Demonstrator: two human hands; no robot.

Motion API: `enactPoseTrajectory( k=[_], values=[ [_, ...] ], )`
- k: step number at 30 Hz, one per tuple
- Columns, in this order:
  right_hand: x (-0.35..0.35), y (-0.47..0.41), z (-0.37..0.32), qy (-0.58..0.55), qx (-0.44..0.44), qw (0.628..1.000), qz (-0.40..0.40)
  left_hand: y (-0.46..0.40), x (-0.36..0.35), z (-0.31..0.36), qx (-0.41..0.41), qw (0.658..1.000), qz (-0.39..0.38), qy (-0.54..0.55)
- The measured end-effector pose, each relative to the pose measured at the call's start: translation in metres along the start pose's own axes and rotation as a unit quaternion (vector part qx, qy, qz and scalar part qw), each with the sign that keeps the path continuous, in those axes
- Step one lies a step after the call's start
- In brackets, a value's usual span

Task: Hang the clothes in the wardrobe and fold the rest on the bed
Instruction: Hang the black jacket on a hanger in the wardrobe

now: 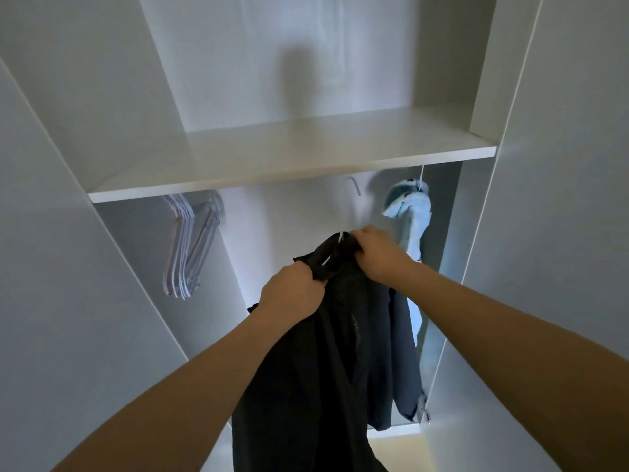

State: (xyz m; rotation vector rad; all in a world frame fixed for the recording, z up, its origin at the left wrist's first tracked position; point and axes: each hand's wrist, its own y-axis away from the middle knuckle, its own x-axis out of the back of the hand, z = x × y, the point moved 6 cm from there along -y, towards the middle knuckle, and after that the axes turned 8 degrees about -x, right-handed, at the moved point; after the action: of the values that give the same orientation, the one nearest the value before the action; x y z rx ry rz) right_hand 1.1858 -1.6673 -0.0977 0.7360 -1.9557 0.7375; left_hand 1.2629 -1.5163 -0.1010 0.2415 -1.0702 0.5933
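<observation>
Head view: left hand (289, 294) and right hand (377, 252), fingers clenched on a dark garment (326, 369), near its white hanger (341, 237); a loosened grip could let fabric slide off.

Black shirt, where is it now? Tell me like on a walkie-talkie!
Both hands, left hand, right hand, grip black shirt on white hanger. Not yet hung. Light blue garment hangs close right.
</observation>
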Motion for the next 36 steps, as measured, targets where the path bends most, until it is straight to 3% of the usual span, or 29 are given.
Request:
enactPoseTrajectory(
  k=[10,17,28,33,36],
  values=[
    [-0.032,-0.055,0.016,-0.057,-0.046,0.993,-0.091,-0.049,-0.030,-0.015,0.038,0.999,-0.007,0.033],
    [-0.050,-0.103,0.027,-0.090,-0.082,0.989,-0.088,-0.102,-0.034,-0.024,0.040,0.999,-0.009,0.008],
    [-0.082,-0.162,0.028,-0.118,-0.077,0.982,-0.124,-0.150,-0.043,-0.048,0.053,0.999,-0.002,-0.002],
    [-0.092,-0.160,0.020,-0.124,-0.046,0.982,-0.136,-0.149,-0.037,-0.066,0.063,0.996,-0.048,-0.039],
    [-0.087,-0.148,0.012,-0.133,-0.020,0.983,-0.128,-0.133,-0.026,-0.065,0.063,0.995,-0.030,-0.072]
  ],
)
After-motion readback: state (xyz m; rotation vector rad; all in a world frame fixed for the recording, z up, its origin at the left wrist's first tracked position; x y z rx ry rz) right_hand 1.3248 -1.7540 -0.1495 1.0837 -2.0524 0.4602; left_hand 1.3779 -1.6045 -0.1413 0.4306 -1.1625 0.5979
